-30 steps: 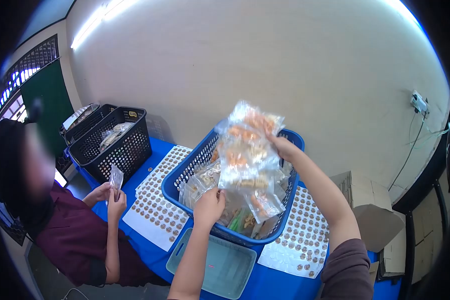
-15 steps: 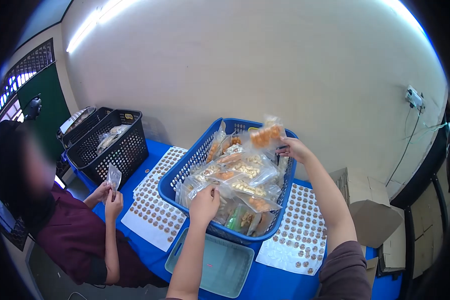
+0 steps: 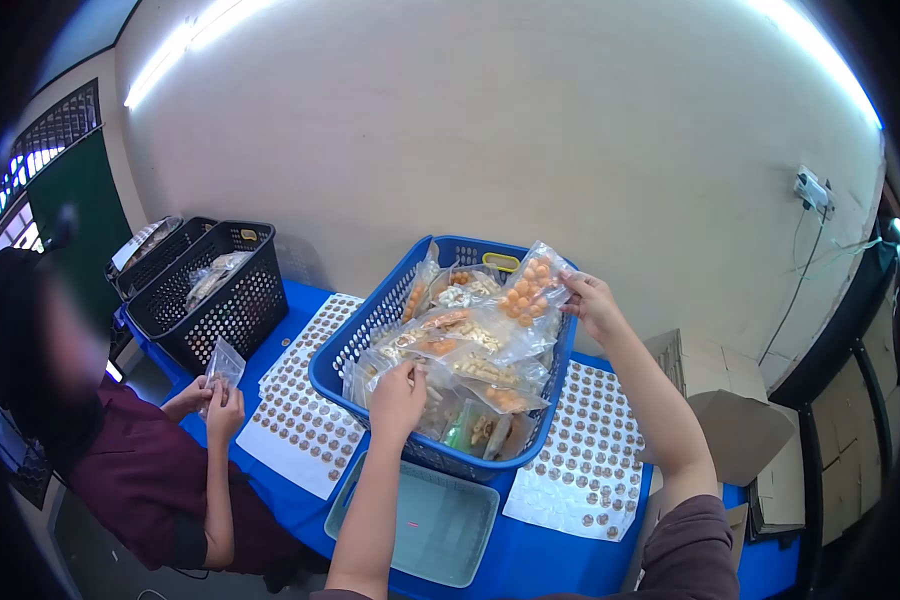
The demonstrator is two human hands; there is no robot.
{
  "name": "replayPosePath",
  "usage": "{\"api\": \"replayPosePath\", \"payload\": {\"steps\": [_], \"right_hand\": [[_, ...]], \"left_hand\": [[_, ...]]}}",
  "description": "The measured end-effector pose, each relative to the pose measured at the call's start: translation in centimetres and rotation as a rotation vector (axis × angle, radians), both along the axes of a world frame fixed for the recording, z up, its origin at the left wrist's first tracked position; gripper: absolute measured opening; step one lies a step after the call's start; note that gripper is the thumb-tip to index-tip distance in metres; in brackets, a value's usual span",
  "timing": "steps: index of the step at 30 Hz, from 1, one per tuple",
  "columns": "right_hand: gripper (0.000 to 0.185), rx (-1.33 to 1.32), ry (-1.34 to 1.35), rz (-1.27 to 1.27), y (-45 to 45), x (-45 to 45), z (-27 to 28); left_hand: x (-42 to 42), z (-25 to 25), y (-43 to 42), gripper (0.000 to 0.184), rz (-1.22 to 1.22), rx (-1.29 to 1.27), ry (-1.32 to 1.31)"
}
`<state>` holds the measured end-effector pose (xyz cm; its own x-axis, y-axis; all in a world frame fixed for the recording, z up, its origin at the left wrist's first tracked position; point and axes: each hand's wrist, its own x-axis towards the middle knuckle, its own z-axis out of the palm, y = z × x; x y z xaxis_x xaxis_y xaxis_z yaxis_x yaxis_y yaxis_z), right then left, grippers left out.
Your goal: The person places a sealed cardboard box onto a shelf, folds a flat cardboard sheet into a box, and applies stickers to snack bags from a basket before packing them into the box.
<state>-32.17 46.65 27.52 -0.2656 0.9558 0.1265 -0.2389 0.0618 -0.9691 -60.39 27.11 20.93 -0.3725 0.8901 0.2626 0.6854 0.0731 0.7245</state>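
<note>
My right hand [image 3: 592, 303] pinches the upper edge of a clear plastic bag of round orange snacks [image 3: 527, 292]. The bag hangs tilted over the right rear of the blue perforated basket [image 3: 342, 395]. Lower and to the left, my left hand [image 3: 400, 402] is closed above the basket's front left part, thumb against fingers. Whether it grips the edge of a bag there is too hard to see. Several clear bags of snacks [image 3: 485, 370], pale and orange, fill the basket. A bag with something green [image 3: 460, 428] lies near its front.
Sheets of round stickers [image 3: 300, 430] lie on the blue table cloth [image 3: 510, 560] either side of the basket. A shallow green tray [image 3: 415, 530] sits in front. Black baskets [image 3: 235, 320] and a co-worker holding a small clear bag [image 3: 226, 362] are at left, cardboard boxes [image 3: 740, 430] at right.
The bag of orange snacks, blurred before, has swung down slightly and now hangs clearer in my right hand. My left hand stays closed in about the same place over the basket.
</note>
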Motion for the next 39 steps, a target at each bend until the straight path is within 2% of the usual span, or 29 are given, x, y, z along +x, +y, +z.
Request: {"api": "replayPosePath", "payload": {"steps": [3, 5, 6, 7, 8, 9, 10, 11, 12, 13, 14, 16, 17, 18, 19, 21, 23, 24, 26, 27, 29, 31, 34, 38, 39], "right_hand": [[0.022, 0.089, 0.005, 0.024, -5.8, -0.9, 2.1], [0.019, 0.314, -0.074, 0.051, -10.1, -1.2, 2.4], [0.016, 0.439, -0.167, 0.074, -12.0, -1.2, 2.1], [0.013, 0.607, -0.318, 0.027, -14.6, -1.4, 1.7], [0.018, 0.76, -0.473, 0.052, -18.0, -1.4, 2.4], [0.025, 1.044, -0.499, 0.15, -19.5, -1.1, 1.4], [0.031, 1.064, -0.61, 0.249, -21.7, -0.9, 0.5], [0.035, 1.132, -0.599, 0.36, -23.3, -1.0, -0.1], [0.036, 1.321, -0.744, 0.354, -24.7, -0.7, -0.8], [0.038, 1.36, -0.957, 0.299, -27.1, -0.1, -0.3], [0.039, 1.333, -0.961, 0.239, -28.9, 0.6, -0.4], [0.04, 1.267, -0.944, 0.139, -30.7, 2.5, -2.4], [0.04, 1.251, -0.956, 0.139, -30.8, 3.1, -2.6], [0.039, 1.17, -0.95, 0.118, -31.4, 3.7, -2.9], [0.037, 1.083, -0.944, 0.1, -32.2, 4.2, -3.3], [0.036, 1.049, -0.948, 0.077, -32.9, 4.7, -4.0], [0.035, 0.933, -0.831, 0.008, -34.1, 5.7, -5.1], [0.034, 0.883, -0.804, -0.005, -34.6, 6.0, -5.1], [0.033, 0.801, -0.807, -0.036, -35.5, 7.0, -6.6], [0.032, 0.721, -0.815, -0.068, -36.0, 7.8, -7.5], [0.031, 0.684, -0.825, -0.106, -37.5, 9.4, -8.9], [0.036, 0.378, -0.686, -0.018, -39.1, 11.5, -10.5], [0.045, 0.091, -0.742, 0.164, -41.3, 15.3, -11.2], [0.046, 0.051, -0.693, 0.144, -43.6, 21.5, -12.0], [0.047, 0.095, -0.659, 0.073, -44.2, 22.9, -12.7]], "left_hand": [[0.6, 0.5, -0.9, 0.033, 0.012, 0.081, -0.076], [0.3, -0.7, -1.0, 0.046, -0.135, 0.164, -0.35], [0.0, -2.2, -0.7, 0.064, -0.306, 0.114, -0.507], [0.8, -1.8, -1.7, 0.07, -0.503, 0.142, -0.743], [2.3, -1.2, -2.6, 0.077, -0.709, 0.168, -0.973], [4.1, -1.9, -3.4, 0.081, -0.703, 0.147, -1.16], [6.1, 0.5, -6.3, 0.066, -0.687, 0.105, -1.377], [6.9, 0.8, -7.9, 0.066, -0.686, 0.097, -1.37], [7.4, 0.7, -9.2, 0.059, -0.622, 0.053, -1.307], [7.7, 0.4, -10.4, 0.052, -0.557, 0.009, -1.245], [7.5, 0.0, -11.5, 0.044, -0.503, 0.145, -1.338], [3.6, -1.7, -12.3, 0.046, -0.693, 0.381, -1.573], [0.6, -3.5, -12.6, 0.043, -0.634, 0.43, -1.701], [-0.4, -1.1, -14.3, 0.045, -0.313, 0.458, -1.617], [-0.6, 0.6, -15.3, 0.043, -0.188, 0.439, -1.45], [-0.7, -1.0, -16.4, 0.043, -0.253, 0.403, -1.392], [2.6, -2.8, -19.0, 0.042, -0.415, 0.072, -1.201], [4.7, -4.1, -19.5, 0.047, -0.308, -0.005, -0.972], [8.6, -6.8, -20.4, 0.049, -0.396, -0.175, -1.045], [10.2, -8.0, -20.9, 0.049, -0.405, -0.182, -1.049], [13.4, -9.9, -21.4, 0.047, -0.574, -0.401, -1.201], [16.5, -8.7, -22.0, 0.046, -0.614, -0.461, -1.242], [21.0, -9.0, -21.9, 0.043, -0.656, -0.529, -1.309], [28.0, -8.6, -22.4, 0.041, -0.7, -0.617, -1.298], [29.5, -8.9, -22.8, 0.042, -0.738, -0.648, -1.293]]}}
